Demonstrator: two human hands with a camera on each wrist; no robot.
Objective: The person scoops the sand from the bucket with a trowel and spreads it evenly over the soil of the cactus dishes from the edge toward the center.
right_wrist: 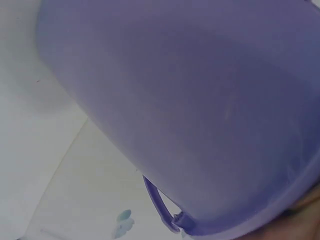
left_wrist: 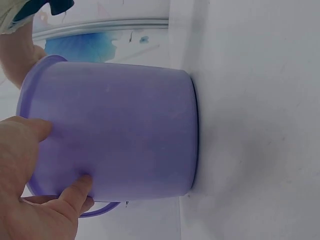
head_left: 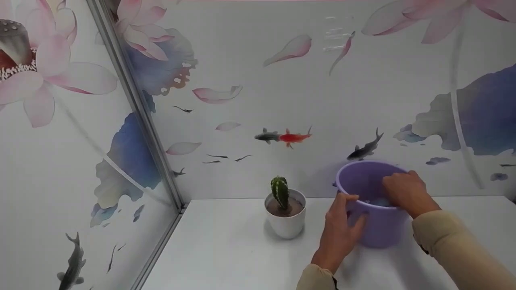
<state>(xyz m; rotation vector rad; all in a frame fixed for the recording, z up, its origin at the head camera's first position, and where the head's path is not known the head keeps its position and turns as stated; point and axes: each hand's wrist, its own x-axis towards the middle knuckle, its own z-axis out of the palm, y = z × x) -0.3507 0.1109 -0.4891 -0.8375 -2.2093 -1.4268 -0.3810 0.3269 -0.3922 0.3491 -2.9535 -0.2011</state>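
Note:
A purple plastic bucket stands upright on the white table at the right, its base down on the surface in the left wrist view. My left hand holds its near left side, with digits at the rim and against the outer wall. Over the right part of the rim, my right hand reaches into the bucket; its fingertips are hidden inside. Something bluish-grey shows low in the bucket. The bucket's purple handle hangs along the outside.
Left of the bucket, a small cactus grows in a white pot on the white table. A wall panel painted with fish and lotus rises behind; another panel stands at the left, joined by a metal strip.

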